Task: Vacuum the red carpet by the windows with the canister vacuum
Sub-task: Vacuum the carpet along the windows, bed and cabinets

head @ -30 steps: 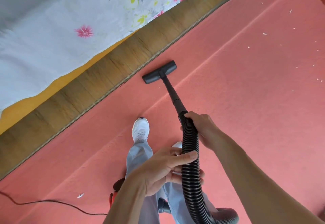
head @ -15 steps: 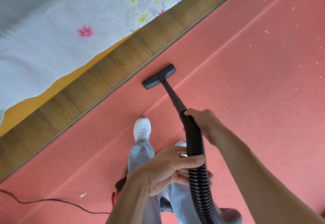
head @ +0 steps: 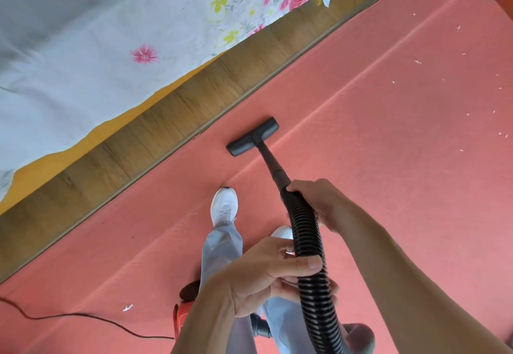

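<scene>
head view: hose (head: 308,242) in both hands

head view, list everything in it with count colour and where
red carpet: one, salmon red, most of the floor
floor nozzle: one, black, on carpet, centre
wand: one, black, running down-right from the nozzle
hose: one, black ribbed, wand to bottom edge
canister vacuum: one, red, mostly hidden, bottom centre
power cord: one, dark, on carpet bottom left
white scraps: several, white, on carpet at right, one lower left
wood floor: one strip, brown, along carpet's edge
floral sheet: one, white with pink and yellow flowers, top left
yellow cloth: one, yellow, under sheet's edge
shoes: two, white, on carpet below the nozzle
left hand: one, grips hose lower down
right hand: one, grips hose's top end
</scene>
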Action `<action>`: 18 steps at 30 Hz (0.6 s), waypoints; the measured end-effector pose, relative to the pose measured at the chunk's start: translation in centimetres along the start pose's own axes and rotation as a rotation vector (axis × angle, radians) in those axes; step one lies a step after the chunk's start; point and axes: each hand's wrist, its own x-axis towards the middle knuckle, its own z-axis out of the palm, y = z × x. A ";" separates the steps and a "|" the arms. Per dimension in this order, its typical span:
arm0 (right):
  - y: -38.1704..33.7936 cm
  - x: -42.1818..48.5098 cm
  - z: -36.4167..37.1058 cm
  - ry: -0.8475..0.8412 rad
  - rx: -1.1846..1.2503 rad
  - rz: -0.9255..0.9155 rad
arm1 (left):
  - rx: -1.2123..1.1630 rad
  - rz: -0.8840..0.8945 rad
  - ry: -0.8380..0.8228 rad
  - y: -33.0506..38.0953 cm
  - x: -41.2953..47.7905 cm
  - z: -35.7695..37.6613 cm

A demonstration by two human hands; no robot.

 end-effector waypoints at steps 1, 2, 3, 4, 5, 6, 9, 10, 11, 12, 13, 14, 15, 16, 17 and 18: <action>-0.2 0.5 0.3 -0.002 -0.002 -0.014 | -0.014 -0.003 0.045 -0.1 0.2 -0.1; -0.2 0.9 0.5 -0.007 -0.005 -0.021 | -0.025 -0.009 0.077 -0.1 0.4 -0.3; -0.3 1.2 0.8 -0.010 -0.007 -0.016 | -0.027 -0.020 0.091 0.0 0.5 -0.5; -0.2 1.4 1.0 -0.014 -0.008 -0.004 | -0.020 -0.029 0.086 0.2 0.5 -0.7; 0.1 1.2 0.9 -0.022 -0.001 0.010 | 0.000 -0.044 0.064 0.3 0.3 -0.9; 0.4 1.1 0.9 -0.027 0.010 0.021 | 0.031 -0.062 0.029 0.6 0.2 -1.0; 2.1 0.2 0.1 0.009 0.035 0.037 | 0.089 -0.122 -0.063 0.8 -0.5 -0.5; 2.4 0.0 -0.1 0.003 0.036 0.042 | 0.078 -0.126 -0.068 0.7 -0.6 -0.2; 2.5 0.0 -0.2 -0.001 0.048 0.042 | 0.065 -0.121 -0.059 0.4 -0.6 0.0; 2.3 0.3 -0.1 -0.002 0.048 0.037 | 0.055 -0.107 -0.042 0.2 -0.5 0.1; 2.0 0.9 0.2 -0.006 0.051 0.029 | 0.045 -0.090 -0.013 0.0 -0.2 0.0; 1.6 1.5 0.5 0.006 0.051 0.020 | 0.024 -0.069 0.029 -0.1 0.1 -0.2; 1.0 2.0 1.0 0.027 0.045 0.004 | -0.004 -0.049 0.089 -0.2 0.4 -0.5; 0.3 2.6 1.3 0.056 0.043 -0.019 | -0.027 -0.032 0.161 -0.2 0.7 -0.6; -0.3 3.4 1.5 0.089 0.046 -0.050 | -0.040 -0.010 0.232 -0.2 1.0 -0.8; -1.0 3.9 1.6 0.119 0.065 -0.076 | -0.047 0.012 0.296 -0.1 1.2 -0.9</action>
